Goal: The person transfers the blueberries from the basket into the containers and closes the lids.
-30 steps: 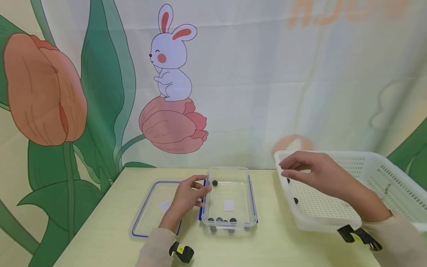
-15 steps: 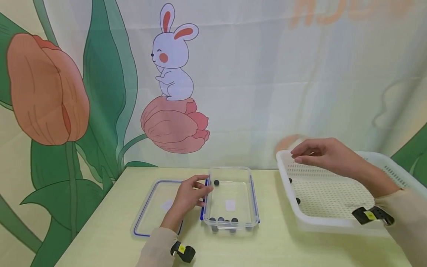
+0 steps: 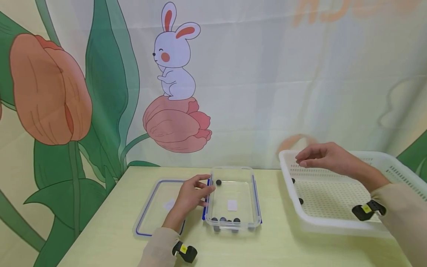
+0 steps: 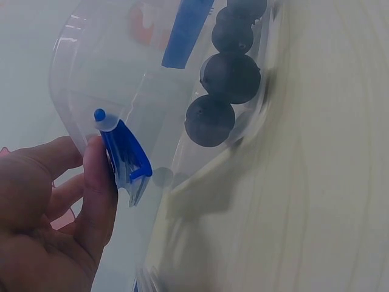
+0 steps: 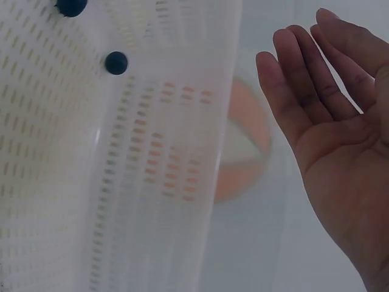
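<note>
Rabbit-and-tulip backdrop [image 3: 173, 74]; clear lid [image 3: 156, 207]

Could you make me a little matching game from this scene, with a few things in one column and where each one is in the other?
Things:
1. left hand
2. right hand
3. clear lid
4. row of dark balls

Places:
A. flat on the table, left of the clear box
B. over the white basket, palm open and holding nothing
C. against the blue clip on the clear box's left wall
D. inside the clear box, along its near wall

Pairs: 1-C, 2-B, 3-A, 4-D
</note>
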A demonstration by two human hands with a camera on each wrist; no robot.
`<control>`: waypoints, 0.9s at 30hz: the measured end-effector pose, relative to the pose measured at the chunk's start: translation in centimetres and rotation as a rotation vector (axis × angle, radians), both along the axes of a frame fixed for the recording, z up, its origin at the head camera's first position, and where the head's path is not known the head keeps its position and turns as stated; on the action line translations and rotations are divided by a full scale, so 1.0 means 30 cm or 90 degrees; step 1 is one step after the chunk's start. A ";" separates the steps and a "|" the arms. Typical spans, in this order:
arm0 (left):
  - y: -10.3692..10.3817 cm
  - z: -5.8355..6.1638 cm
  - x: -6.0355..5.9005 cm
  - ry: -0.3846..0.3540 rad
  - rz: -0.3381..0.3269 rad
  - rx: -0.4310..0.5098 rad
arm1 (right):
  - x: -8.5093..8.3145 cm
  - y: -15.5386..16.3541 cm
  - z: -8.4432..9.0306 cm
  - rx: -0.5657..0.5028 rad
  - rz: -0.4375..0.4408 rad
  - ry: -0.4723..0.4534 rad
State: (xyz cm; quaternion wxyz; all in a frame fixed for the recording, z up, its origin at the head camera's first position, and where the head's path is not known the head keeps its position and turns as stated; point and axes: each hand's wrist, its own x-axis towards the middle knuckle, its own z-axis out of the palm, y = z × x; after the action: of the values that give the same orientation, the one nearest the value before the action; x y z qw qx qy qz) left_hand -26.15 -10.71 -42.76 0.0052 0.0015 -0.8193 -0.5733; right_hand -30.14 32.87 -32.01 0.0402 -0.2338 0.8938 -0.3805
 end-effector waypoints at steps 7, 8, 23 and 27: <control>0.002 0.000 -0.004 -0.002 0.003 -0.002 | -0.044 0.035 -0.066 0.015 0.033 -0.074; 0.001 0.001 -0.004 -0.002 0.003 -0.002 | -0.050 0.040 -0.076 0.021 0.045 -0.084; -0.003 -0.007 -0.005 -0.002 0.003 -0.001 | -0.083 0.046 -0.216 0.074 0.209 -0.205; 0.002 -0.007 -0.005 -0.004 0.004 -0.003 | -0.085 0.042 -0.237 0.078 0.233 -0.211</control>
State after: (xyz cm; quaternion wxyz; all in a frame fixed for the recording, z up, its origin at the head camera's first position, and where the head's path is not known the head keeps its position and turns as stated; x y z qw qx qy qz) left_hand -26.31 -10.65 -42.96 0.0046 0.0062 -0.8207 -0.5713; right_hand -32.70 34.12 -39.11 0.2685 -0.3231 0.8393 -0.3451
